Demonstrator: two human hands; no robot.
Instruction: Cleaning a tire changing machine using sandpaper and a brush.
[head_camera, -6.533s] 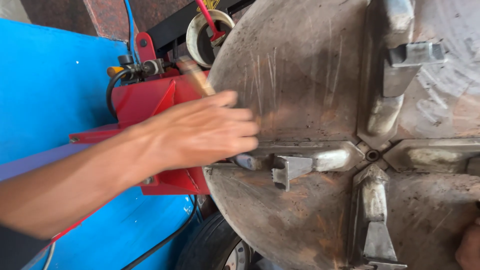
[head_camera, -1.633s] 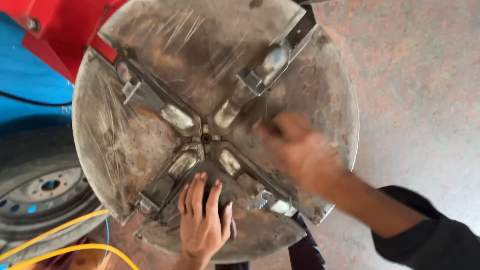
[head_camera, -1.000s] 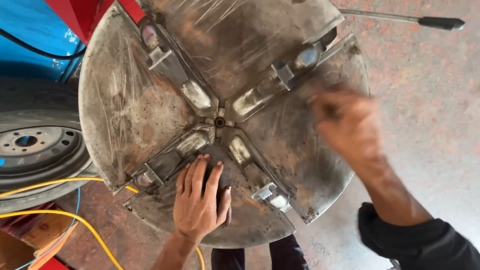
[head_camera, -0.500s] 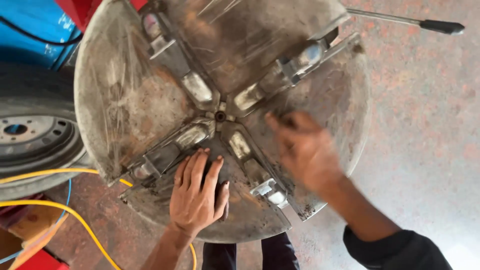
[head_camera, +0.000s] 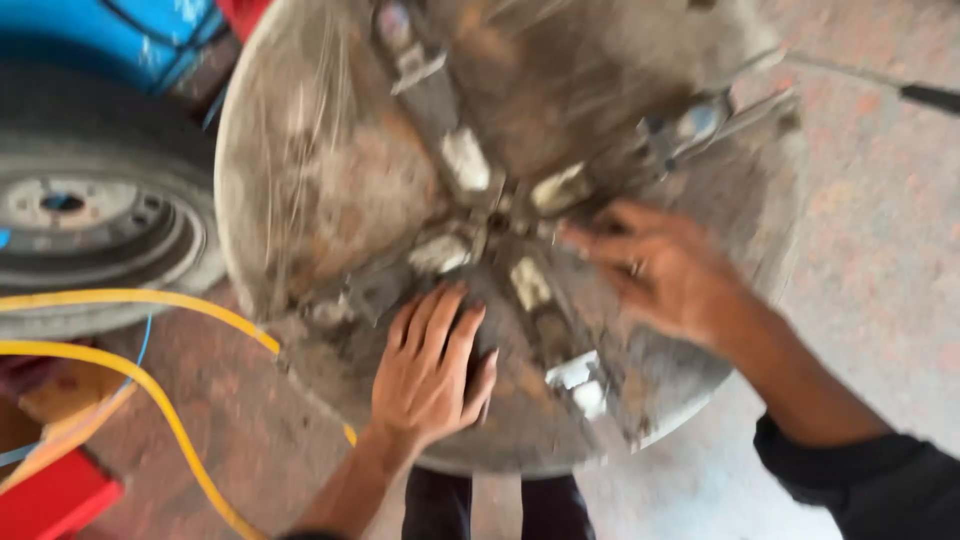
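turntable: round steel disc (head_camera: 330, 190) of a tyre machine, fills mid frame; worn, scratched, dusty. Frame is blurred, fine detail n/a.
slots: four radial slots w/ clamp jaws meeting at hub (head_camera: 497, 222); near-right clamp block (head_camera: 580, 380) sits close to the rim, far-right one (head_camera: 690, 125) also well out from the hub.
left hand: (head_camera: 432, 370) flat on disc, near edge, palm down, fingers together pointing to the hub. Grip: spread flat, clamped on nothing.
right hand: (head_camera: 665, 270) on disc just right of hub, fingers reaching toward centre. Motion blur; grip looks apart, nothing seen in it, but can't tell for sure.
load: no wheel or tyre on the disc, top is bare.
progress (judgement): early/prep stage. Both hands are on the bare plate near the hub, looks like wiping or checking jaws. Nothing mounted, so main work seems not yet begun.
left to do (judgement): whatever goes on the disc isn't there yet; jaw state unclear fm blur.
surroundings: wheel w/ tyre (head_camera: 95, 215) lying left of disc; yellow hose (head_camera: 150, 400) across floor near-left; blue body panel (head_camera: 130, 35) far left; red item (head_camera: 50, 495) near-left corner; bar w/ dark handle (head_camera: 925, 97) far right; concrete floor (head_camera: 880, 250).
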